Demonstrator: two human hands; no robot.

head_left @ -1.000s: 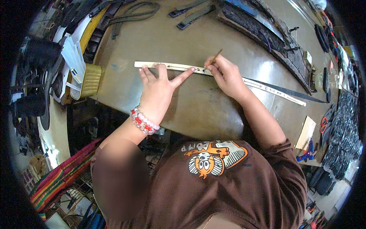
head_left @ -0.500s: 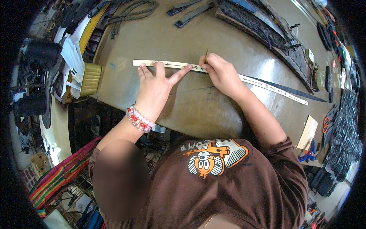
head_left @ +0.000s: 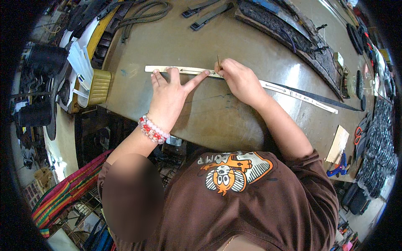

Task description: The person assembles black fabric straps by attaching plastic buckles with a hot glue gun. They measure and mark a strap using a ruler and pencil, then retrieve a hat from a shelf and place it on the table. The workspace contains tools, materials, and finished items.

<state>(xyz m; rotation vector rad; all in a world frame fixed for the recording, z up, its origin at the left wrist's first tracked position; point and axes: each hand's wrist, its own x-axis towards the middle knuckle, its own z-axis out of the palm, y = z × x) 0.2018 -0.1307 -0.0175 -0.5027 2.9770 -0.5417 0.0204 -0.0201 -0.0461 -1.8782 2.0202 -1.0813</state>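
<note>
A long, narrow cream template strip (head_left: 276, 88) with arrow marks lies across the table. Beneath and beside its right half runs a black strap (head_left: 326, 100), whose end bends round at the far right. My left hand (head_left: 171, 94), with bead bracelets at the wrist, presses on the strip's left part with fingers spread. A slim, brownish, pencil-like tool (head_left: 218, 60) stands nearly upright in my right hand (head_left: 239, 81), pinched between thumb and fingers. Its lower end meets the strip near the middle; my fingers hide the exact tip.
Behind my hands lie dark buckled straps (head_left: 211, 16) and a coiled cord (head_left: 144, 19). A long, dark, worn board (head_left: 289, 37) stretches along the back right. At the left stands a yellow container (head_left: 100, 85) with papers; orange-handled scissors (head_left: 358, 136) and a blue glue gun (head_left: 341, 165) sit at right.
The right hand has shifted slightly left along the strip, carrying the tool with it. My left hand stays pressed in place.
</note>
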